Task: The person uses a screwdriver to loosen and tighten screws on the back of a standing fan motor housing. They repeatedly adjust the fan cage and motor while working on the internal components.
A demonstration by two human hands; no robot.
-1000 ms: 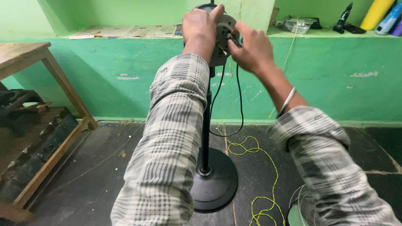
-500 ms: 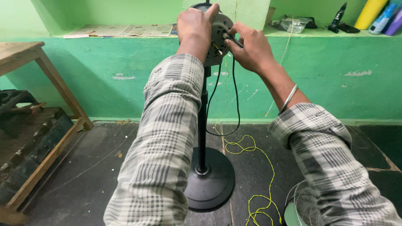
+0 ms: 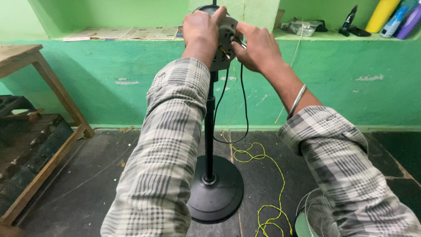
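Gripped the grey motor housing (image 3: 224,44) atop the black stand pole (image 3: 209,127) with left hand (image 3: 201,30), fingers curled over its top. Pinched something small at its side with right hand (image 3: 258,48); could not tell what. Judged rigid and top-heavy on the round base (image 3: 217,191), best held by the casing, clear of the black cable (image 3: 243,105).

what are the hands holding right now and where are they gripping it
Left hand grips the fan motor housing atop the pedestal stand; right hand pinches something small at its right side.

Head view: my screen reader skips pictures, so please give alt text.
Both hands, left and right, grip a grey motor head atop a black stand with a round base. Yellow string trails over the dark floor; behind is a green wall.
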